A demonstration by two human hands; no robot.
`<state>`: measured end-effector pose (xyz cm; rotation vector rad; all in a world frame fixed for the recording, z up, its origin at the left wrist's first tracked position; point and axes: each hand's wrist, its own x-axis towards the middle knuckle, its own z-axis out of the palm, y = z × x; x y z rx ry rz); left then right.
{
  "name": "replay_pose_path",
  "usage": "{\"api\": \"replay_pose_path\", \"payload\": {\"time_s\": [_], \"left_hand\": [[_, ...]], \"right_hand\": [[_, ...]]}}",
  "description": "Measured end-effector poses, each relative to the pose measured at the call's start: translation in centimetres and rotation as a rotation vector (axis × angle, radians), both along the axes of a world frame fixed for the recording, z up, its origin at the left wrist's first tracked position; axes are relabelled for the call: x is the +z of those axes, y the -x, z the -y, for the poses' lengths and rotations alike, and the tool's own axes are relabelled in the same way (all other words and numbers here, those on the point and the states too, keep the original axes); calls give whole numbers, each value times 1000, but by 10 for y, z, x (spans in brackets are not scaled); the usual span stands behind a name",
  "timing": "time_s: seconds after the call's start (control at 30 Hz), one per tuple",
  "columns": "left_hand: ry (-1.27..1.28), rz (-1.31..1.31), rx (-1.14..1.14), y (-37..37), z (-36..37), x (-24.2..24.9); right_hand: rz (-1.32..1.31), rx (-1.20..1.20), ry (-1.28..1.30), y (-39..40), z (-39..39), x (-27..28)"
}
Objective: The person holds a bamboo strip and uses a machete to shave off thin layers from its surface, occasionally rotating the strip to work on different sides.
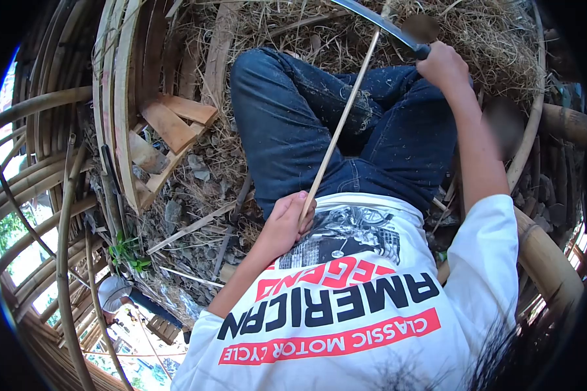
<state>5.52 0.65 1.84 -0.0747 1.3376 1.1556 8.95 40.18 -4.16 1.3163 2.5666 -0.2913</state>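
My left hand (285,225) is closed around the near end of a long thin bamboo strip (343,120), close against the waist of my white shirt. From there the strip slants up and away across my jeans (274,111). In my right hand (443,65), out past my right knee, is the dark handle of a long curved knife (388,26). Its blade points to the upper left and overlaps the far part of the strip. The tip of the blade runs out of the top of the view.
Dry shavings (489,39) cover the ground ahead. Wood blocks (173,127) lie at the left beside upright bamboo slats (117,98). A thick bamboo pole (548,260) stands close on my right. Beyond the bamboo lattice, at lower left, is another person (114,293).
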Motion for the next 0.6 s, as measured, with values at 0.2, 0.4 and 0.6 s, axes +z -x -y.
{"api": "replay_pose_path", "payload": {"time_s": [0.2, 0.4, 0.6], "left_hand": [[-32, 211, 157, 6, -4, -5], [-62, 211, 140, 8, 1, -5], [-28, 272, 140, 10, -6, -2]], "right_hand": [[-29, 44, -31, 24, -3, -13], [-170, -28, 93, 8, 29, -17], [-307, -2, 174, -18, 76, -4]]}}
